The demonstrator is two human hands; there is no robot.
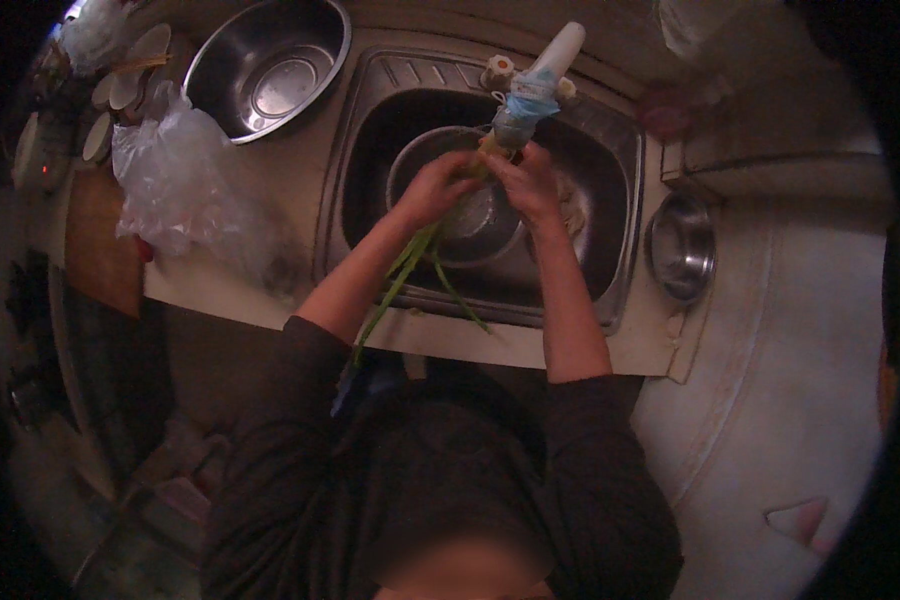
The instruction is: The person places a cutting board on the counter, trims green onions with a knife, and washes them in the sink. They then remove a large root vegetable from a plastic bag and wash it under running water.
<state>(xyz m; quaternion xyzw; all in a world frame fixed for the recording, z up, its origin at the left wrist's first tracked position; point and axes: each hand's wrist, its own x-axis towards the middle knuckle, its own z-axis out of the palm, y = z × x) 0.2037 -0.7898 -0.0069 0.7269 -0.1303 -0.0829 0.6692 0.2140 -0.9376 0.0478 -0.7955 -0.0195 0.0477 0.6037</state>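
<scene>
Green onion stalks hang from my left hand, their leafy ends trailing over the sink's front rim toward me. My left fingers are closed around them near the pale upper end. Close beside it, my right hand has its fingertips at that same end, just under the faucet. A light blue cloth is wrapped around the faucet's spout. Below both hands a metal basin sits in the stainless steel sink. Something pale, hard to identify, lies in the sink right of my right wrist.
A large steel bowl stands on the counter behind left, with a crumpled clear plastic bag before it. Several pale dishes and a brown board are farther left. A small steel bowl stands right of the sink. Two tap knobs flank the faucet.
</scene>
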